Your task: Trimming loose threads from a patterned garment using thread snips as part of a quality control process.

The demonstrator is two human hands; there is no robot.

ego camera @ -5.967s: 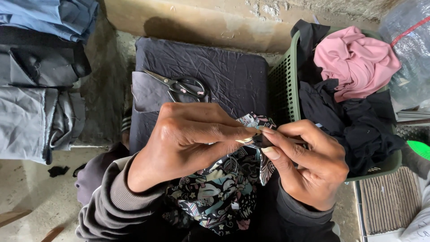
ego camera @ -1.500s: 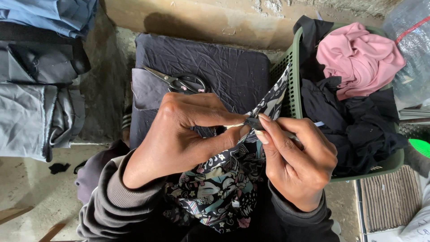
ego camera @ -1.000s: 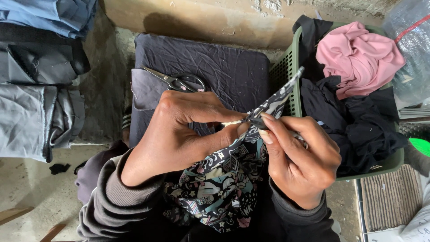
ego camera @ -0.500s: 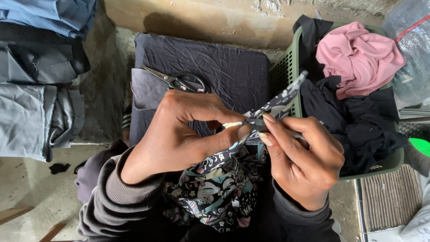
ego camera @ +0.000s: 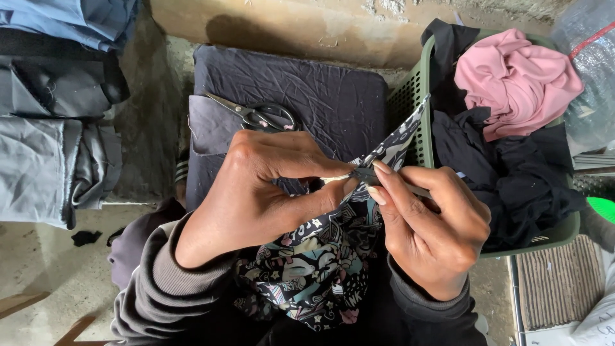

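A dark cloth with a colourful printed pattern (ego camera: 320,269) lies bunched in my lap, one pointed corner pulled up toward the basket. My left hand (ego camera: 262,192) pinches this cloth between thumb and fingers at the centre of the view. My right hand (ego camera: 429,224) meets it fingertip to fingertip and grips the same fold of cloth, with a thin stick-like tool (ego camera: 410,188) lying across its fingers. Both sleeves are dark grey.
Black-handled scissors (ego camera: 256,115) rest on a dark cushion (ego camera: 320,96) beyond my hands. A green plastic basket (ego camera: 416,109) at right holds black clothes and a pink garment (ego camera: 512,80). Folded grey and blue garments (ego camera: 51,115) are stacked at left on the concrete floor.
My hands have stayed joined on the patterned cloth. Its pointed corner has been drawn up and to the right, toward the basket rim, and my right fingers have shifted their pinch slightly.
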